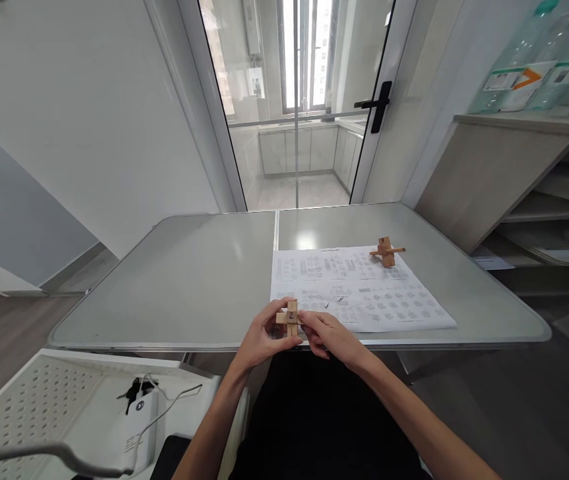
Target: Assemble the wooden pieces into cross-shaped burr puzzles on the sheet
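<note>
A small wooden interlocking puzzle [292, 317], cross-shaped and marked with a "2", is held up just over the table's front edge. My left hand [263, 337] grips it from the left, fingers at its top and thumb at its bottom. On the right, my right hand [332, 337] pinches the end of its right arm between thumb and fingers. A printed sheet [364, 293] with rows of small diagrams lies beyond my hands. Another wooden puzzle [386, 252], darker and marked "3", rests on the sheet's upper right edge, with a thin stick through it.
The folding table [179, 280] has a metal rim. Two tiny white scraps [326, 306] lie on the sheet. At lower left stands a white basket [29, 393] with a power bank [140, 427], cable and keys. Shelves [519, 167] with bottles flank the right; a glass door is behind.
</note>
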`<state>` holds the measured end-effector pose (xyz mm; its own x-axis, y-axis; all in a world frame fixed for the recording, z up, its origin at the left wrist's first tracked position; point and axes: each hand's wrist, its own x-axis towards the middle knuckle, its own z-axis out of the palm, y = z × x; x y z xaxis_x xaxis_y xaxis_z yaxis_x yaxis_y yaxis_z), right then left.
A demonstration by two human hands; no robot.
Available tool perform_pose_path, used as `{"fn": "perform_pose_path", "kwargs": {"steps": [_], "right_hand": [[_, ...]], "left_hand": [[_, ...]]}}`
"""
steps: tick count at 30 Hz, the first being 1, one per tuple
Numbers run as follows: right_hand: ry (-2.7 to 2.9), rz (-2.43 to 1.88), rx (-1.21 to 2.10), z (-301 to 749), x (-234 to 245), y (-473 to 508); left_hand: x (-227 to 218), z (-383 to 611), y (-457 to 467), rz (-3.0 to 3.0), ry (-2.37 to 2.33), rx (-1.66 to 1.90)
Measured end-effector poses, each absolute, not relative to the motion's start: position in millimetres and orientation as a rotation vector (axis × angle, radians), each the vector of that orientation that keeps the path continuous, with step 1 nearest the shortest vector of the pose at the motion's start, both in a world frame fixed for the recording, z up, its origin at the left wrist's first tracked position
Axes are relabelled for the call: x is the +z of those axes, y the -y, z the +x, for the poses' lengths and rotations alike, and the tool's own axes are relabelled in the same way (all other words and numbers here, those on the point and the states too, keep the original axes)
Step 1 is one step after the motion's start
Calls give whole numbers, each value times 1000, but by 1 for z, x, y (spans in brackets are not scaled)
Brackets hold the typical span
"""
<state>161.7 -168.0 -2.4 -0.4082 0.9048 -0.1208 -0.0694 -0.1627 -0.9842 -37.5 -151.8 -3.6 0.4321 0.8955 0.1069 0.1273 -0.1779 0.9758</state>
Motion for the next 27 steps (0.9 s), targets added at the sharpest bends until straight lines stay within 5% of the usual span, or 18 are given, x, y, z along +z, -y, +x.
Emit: {"fn": "perform_pose_path", "kwargs": {"steps": [11,18,27], "right_hand": [[1433,-1323,1231,211,-3,151],[1419,-2078,344,308,-21,131],[1320,-2343,159,367,-41,118]], "left_hand": [[-8,-30,146,1493,-950,923],[-4,-25,147,1527,-1054,858],[-3,-48,126,1316,-1061,969]]}}
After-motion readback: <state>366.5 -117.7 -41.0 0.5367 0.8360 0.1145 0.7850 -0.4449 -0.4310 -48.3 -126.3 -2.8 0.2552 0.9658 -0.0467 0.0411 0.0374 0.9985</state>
